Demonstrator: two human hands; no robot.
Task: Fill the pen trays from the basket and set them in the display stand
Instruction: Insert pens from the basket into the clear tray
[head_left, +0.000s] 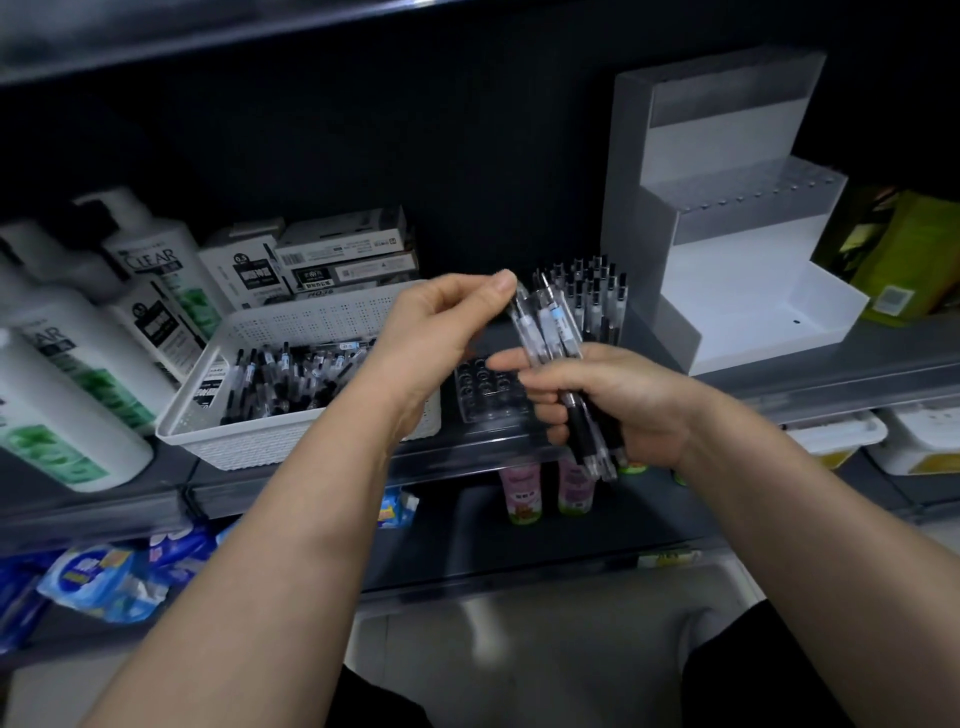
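Right hand (613, 400): gripping a bundle of gel pens (553, 330).
Left hand (441, 327): seemingly pinching one pen's top.
Handling: light, slippery; taking mid-barrel.

Grey shelf (831, 374) with shampoo bottles (62, 395), white basket (291, 441), clear pen tray (488, 397), white display stand (727, 291).

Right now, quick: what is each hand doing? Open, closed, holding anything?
Left hand: pinches the top of one pen.
Right hand: grips a bundle of pens.
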